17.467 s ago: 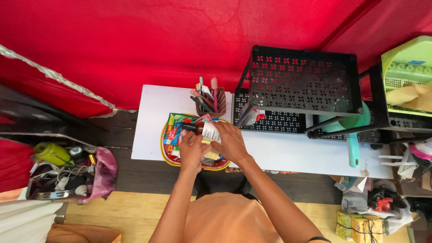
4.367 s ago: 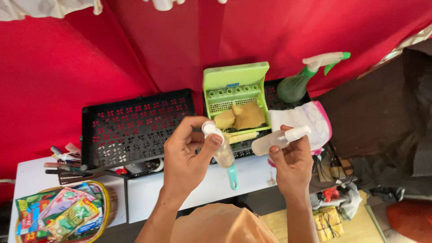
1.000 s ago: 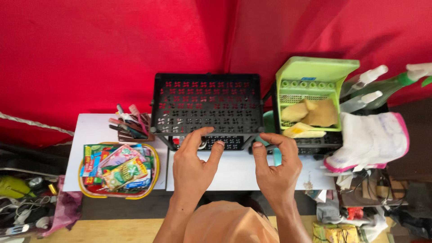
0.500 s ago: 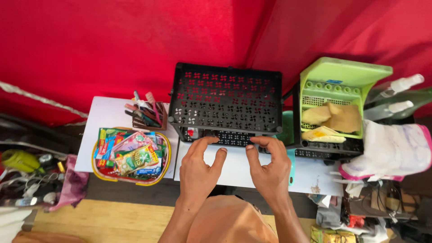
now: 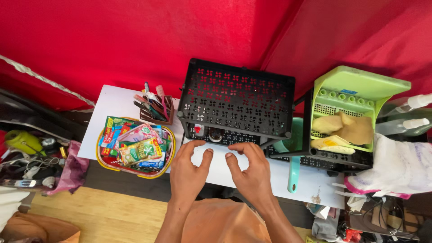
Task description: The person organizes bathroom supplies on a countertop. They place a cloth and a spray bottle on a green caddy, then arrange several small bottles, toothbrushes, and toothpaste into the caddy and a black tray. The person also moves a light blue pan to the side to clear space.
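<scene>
Both hands hover empty over the white table (image 5: 135,101), fingers spread and slightly curled, holding nothing. The left hand (image 5: 188,170) and the right hand (image 5: 249,173) sit close together, their fingertips at the front edge of the black perforated rack (image 5: 238,96), whose top shelf is bare. On the lower shelf, just beyond the left fingertips, a couple of small containers (image 5: 208,133) show through the gap; what they are is hard to tell, since the upper shelf shades them. To the left stands a yellow-rimmed basket (image 5: 101,158) packed with colourful sachets (image 5: 135,146), and behind it a brown holder of pens and brushes (image 5: 153,105). To the right, a light green box (image 5: 355,103) with its lid up holds yellowish sponges (image 5: 344,128), with a teal scoop (image 5: 293,166) below and pale spray bottles (image 5: 411,112) and a white cloth (image 5: 396,166) farther off. As a judgement, the sorting looks well advanced: most items rest in containers and the hands carry nothing, while the rack's top shelf remains unfilled.
</scene>
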